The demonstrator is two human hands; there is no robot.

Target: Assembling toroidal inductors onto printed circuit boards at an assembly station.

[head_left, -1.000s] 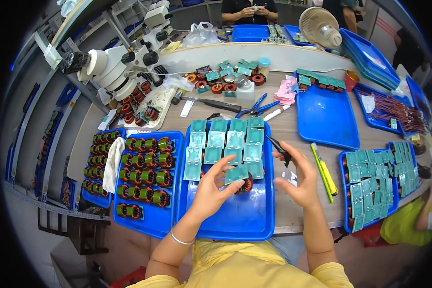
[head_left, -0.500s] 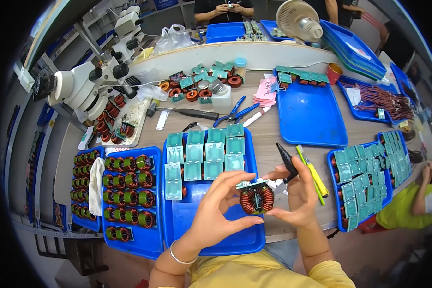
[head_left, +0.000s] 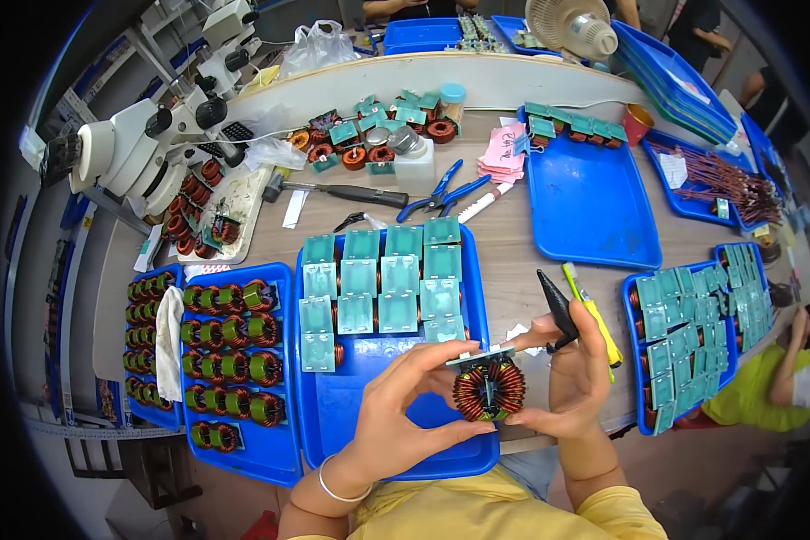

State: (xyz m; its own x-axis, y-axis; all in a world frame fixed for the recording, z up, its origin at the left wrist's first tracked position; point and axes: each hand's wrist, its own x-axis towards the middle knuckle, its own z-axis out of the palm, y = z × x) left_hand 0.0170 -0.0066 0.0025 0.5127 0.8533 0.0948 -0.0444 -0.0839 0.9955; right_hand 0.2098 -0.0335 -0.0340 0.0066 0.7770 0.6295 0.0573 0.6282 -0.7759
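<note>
Between both hands is a toroidal coil [head_left: 490, 389] wound with copper wire, a green circuit board [head_left: 486, 356] along its top edge. My left hand [head_left: 414, 405] pinches it from the left, thumb below and fingers at the board. My right hand [head_left: 574, 387] steadies its right side with the thumb and also keeps a black pointed tool [head_left: 560, 310], possibly tweezers, among its fingers, tip up and away from the coil. Below them lies a blue tray [head_left: 351, 409] partly filled with similar coils, their green boards [head_left: 358, 272] facing up.
At left, blue trays [head_left: 252, 450] hold rows of coils; a white cloth [head_left: 168, 342] lies between. Farther back are a hammer [head_left: 360, 193], blue pliers [head_left: 443, 196], a microscope [head_left: 121, 148] and a blue tray [head_left: 594, 211]. Right of my hand lies a yellow cutter [head_left: 598, 324]; another person [head_left: 765, 378] sits far right.
The coil has turned slightly in my fingers and shows more of its wound face. My right hand and the black tool have shifted a little to the right and down.
</note>
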